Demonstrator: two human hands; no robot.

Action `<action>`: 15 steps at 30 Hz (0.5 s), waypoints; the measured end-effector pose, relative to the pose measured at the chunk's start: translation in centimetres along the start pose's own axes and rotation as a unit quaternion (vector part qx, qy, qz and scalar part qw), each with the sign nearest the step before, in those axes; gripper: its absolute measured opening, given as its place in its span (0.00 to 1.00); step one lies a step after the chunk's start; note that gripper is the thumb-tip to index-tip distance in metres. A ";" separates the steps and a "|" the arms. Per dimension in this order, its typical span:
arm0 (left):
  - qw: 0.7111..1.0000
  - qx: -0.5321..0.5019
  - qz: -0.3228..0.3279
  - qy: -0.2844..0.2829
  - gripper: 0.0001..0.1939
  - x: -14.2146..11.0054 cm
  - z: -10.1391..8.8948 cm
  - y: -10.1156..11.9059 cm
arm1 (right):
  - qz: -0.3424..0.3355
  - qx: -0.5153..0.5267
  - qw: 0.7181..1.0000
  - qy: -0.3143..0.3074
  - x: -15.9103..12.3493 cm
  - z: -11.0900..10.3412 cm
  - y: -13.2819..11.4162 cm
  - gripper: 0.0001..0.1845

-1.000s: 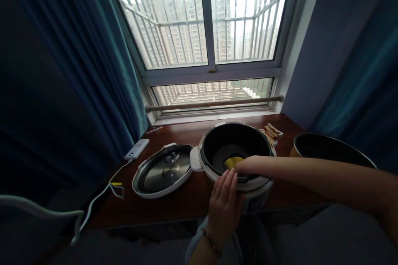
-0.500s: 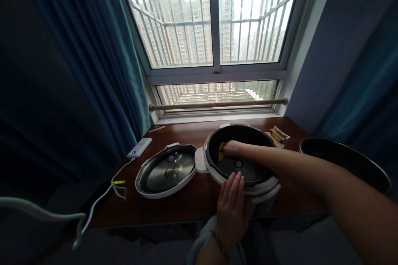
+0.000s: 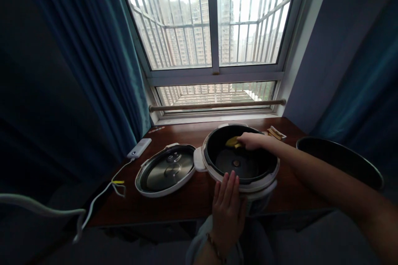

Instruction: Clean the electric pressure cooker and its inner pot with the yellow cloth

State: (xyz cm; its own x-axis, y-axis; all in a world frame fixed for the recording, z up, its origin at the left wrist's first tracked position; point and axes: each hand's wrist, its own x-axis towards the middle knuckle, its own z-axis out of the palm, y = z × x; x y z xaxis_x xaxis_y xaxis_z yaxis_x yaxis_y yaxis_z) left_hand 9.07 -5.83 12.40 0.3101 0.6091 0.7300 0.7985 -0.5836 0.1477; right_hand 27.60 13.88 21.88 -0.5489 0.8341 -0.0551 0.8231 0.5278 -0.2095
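Observation:
A white electric pressure cooker body (image 3: pixel 259 185) with a dark interior stands near the table's front edge, its top uncovered. Inside it, my right hand (image 3: pixel 250 140) grips a yellow cloth (image 3: pixel 232 142) against the far part of the inner wall. My left hand (image 3: pixel 227 203) lies flat on the cooker's near side, fingers stretched out and pointing up to the rim. A round metal disc (image 3: pixel 236 163) shows at the middle of the cooker's floor. Left of the cooker, its lid (image 3: pixel 166 172) rests with the metal underside up.
A black inner pot (image 3: pixel 337 158) sits at the table's right. Behind my right arm lies a small brown-and-white item (image 3: pixel 276 133). A white power bank (image 3: pixel 139 148) with a cable (image 3: pixel 98 196) is at the left. The wooden table (image 3: pixel 183 131) meets a barred window.
My right hand has moved the yellow cloth from the left inner wall rightward to the back of the cooker. My left hand stays on the near side. The view has shifted slightly.

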 end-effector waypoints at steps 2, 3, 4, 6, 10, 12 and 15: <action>0.999 -0.016 -0.037 0.025 0.34 -1.1 0.5 0.0 | -0.008 0.059 0.995 0.084 -2.8 -2.2 1.1 0.11; 0.997 -0.026 -0.057 0.038 0.35 -1.7 0.7 0.0 | -0.001 0.115 0.981 0.156 -4.6 -3.0 1.8 0.11; 0.995 -0.037 -0.078 0.048 0.36 -2.3 0.9 -0.1 | 0.011 0.183 0.956 0.229 -6.6 -3.6 2.4 0.12; 0.989 -0.061 -0.126 0.054 0.37 -3.2 1.1 -0.4 | 0.042 0.321 0.873 0.365 -11.0 -3.4 3.8 0.16; 0.970 -0.104 -0.214 0.051 0.38 -4.1 1.1 -1.4 | 0.166 0.397 0.723 0.540 -18.6 1.9 5.1 0.16; 0.961 -0.122 -0.243 0.053 0.39 -4.4 1.3 -1.9 | 0.238 0.354 0.757 0.495 -20.6 6.1 4.9 0.16; 0.946 -0.161 -0.274 0.056 0.42 -5.0 1.9 -2.5 | 0.312 0.232 0.831 0.399 -21.1 12.4 4.7 0.15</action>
State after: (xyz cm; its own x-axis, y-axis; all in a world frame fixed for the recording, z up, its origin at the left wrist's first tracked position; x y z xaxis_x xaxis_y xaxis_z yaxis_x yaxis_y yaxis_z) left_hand 6.51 -6.36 7.12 -0.1762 0.8176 0.5481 0.6194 -0.3407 0.7073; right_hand 41.22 -3.25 9.96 0.3858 0.8609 0.3317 0.6656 -0.0108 -0.7462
